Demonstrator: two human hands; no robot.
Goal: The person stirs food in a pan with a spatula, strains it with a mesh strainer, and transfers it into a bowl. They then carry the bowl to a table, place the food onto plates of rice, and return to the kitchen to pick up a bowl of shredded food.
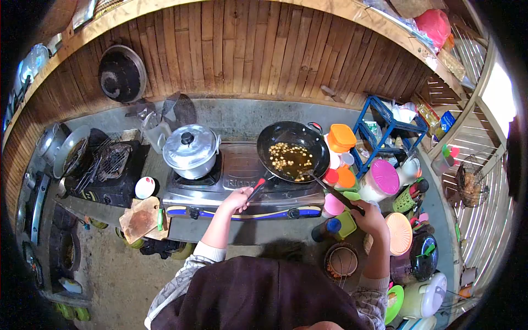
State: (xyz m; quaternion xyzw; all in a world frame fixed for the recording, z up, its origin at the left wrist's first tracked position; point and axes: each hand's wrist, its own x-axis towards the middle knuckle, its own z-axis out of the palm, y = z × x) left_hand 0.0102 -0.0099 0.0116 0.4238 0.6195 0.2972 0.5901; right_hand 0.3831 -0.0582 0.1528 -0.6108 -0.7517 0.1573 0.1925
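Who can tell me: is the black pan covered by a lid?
No, the black pan is open, with small pale pieces plainly visible inside.

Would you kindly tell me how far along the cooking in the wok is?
Loading the wok looks done: small pieces lie in liquid. In hand, the left hand grips its handle while the right hand holds a utensil reaching in. Left, probably: lifting out those pieces, not yet removed.

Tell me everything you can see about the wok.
The wok is round, black inside, apparently metal, and sits on the right side of the stove. It holds small pale pieces in brownish liquid, probably oil. A small red-and-black grip is at the far rim; the left hand holds its red-and-black front handle. A dark-handled utensil in the right hand reaches into it.
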